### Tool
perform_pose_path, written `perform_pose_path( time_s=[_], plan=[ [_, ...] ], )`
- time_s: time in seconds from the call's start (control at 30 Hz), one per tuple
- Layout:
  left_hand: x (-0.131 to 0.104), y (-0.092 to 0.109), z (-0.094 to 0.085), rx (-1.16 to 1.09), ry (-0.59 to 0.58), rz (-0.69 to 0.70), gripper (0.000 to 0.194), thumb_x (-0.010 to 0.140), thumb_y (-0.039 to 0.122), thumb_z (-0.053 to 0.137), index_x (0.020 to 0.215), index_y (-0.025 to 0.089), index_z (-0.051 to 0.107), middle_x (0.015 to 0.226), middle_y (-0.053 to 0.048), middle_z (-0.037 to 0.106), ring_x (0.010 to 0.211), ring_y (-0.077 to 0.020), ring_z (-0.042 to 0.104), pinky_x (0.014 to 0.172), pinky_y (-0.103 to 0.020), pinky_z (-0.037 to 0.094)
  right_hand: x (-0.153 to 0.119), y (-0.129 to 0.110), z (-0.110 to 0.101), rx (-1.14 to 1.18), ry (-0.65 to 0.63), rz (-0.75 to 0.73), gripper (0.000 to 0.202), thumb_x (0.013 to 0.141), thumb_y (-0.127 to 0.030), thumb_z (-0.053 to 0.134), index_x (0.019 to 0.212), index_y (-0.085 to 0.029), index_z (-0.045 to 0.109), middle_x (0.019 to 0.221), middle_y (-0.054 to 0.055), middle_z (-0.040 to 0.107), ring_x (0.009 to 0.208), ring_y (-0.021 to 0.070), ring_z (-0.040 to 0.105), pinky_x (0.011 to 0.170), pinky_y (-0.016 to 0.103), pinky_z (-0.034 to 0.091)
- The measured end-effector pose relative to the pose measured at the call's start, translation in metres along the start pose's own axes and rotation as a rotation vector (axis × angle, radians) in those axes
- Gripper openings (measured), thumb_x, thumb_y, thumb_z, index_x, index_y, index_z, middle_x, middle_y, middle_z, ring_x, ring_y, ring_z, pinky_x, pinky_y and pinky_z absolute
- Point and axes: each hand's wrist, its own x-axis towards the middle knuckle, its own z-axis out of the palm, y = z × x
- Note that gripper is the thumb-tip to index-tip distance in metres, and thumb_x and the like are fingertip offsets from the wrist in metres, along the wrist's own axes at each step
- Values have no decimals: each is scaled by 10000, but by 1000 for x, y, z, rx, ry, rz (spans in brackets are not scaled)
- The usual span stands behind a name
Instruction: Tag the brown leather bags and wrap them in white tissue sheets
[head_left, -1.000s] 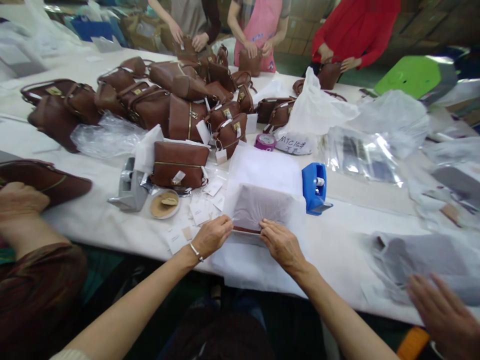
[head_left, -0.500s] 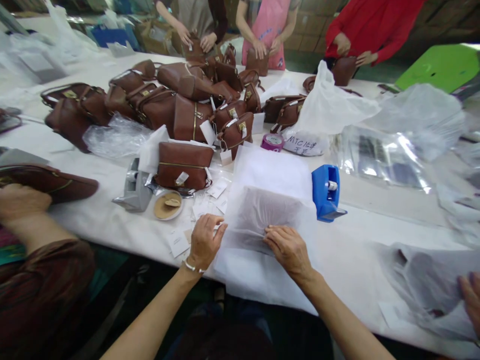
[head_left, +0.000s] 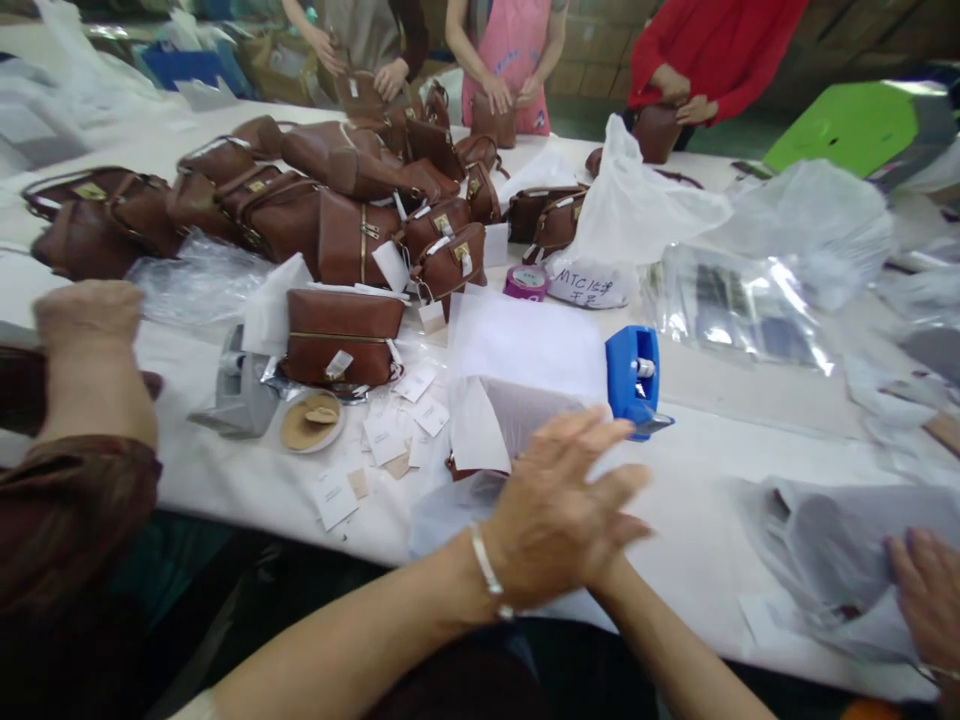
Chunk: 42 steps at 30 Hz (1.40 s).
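My left hand (head_left: pixel 555 510), with a bracelet at the wrist, is raised above the table's near edge with its fingers spread and nothing in them. It reaches across to the right, over a brown bag partly wrapped in white tissue paper (head_left: pixel 517 415). A corner of the brown bag shows at the wrap's lower left. My right forearm (head_left: pixel 667 650) runs up under the left hand, and the right hand itself is hidden behind it.
A blue tape dispenser (head_left: pixel 634 380) stands right of the wrap, a grey one (head_left: pixel 240 390) and a small dish (head_left: pixel 311 422) to its left. Paper tags (head_left: pixel 390 435) lie scattered. Brown bags (head_left: pixel 300 200) are piled behind. Co-workers' hands (head_left: pixel 90 350) (head_left: pixel 926 590) work on both sides.
My left hand has lifted off the tissue wrap and swung right over my right hand. The tissue's left flap has been folded over. The co-worker's hand on the left has risen.
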Motion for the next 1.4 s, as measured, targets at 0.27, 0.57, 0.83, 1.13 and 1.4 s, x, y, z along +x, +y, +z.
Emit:
perform_pose_path(
  time_s=[0.27,0.57,0.83,1.13,1.4],
  plan=[
    [50,-36,106,89,-49,-419,582,946,499,441,1412,151,409,1507,-175,369,1424,-320,290,1135,-574,329,-1,6,9,-81,8,-86,231,955,-208,442,913,-255,664,866,35,731,845,207,672,757,364,530],
    [-91,-130,47,-11,22,-255,375,965,112,364,1311,183,489,1423,-116,494,1396,-205,362,1130,-471,377,9,-8,-5,20,-74,-10,110,922,-191,566,857,-230,646,966,31,734,960,196,654,845,340,471],
    [-108,-106,17,-47,-268,-148,542,790,610,639,1092,164,583,1343,-168,540,1312,-314,456,1106,-498,387,10,-10,-8,6,-167,36,98,920,-240,576,886,-238,668,961,40,734,972,195,651,862,337,474],
    [-112,-96,30,142,-310,-191,135,816,206,702,884,178,589,1377,-146,504,1331,-316,436,1073,-514,416,82,20,-42,527,-196,465,293,934,-430,523,886,-207,707,849,21,744,754,176,692,699,309,570],
    [-111,-96,25,142,-320,-166,44,862,208,630,834,183,607,1375,-143,519,1323,-311,452,1049,-514,447,112,54,2,-31,-194,-232,383,920,-296,574,1299,-250,554,1441,54,492,1405,239,336,1194,551,177]
  ],
)
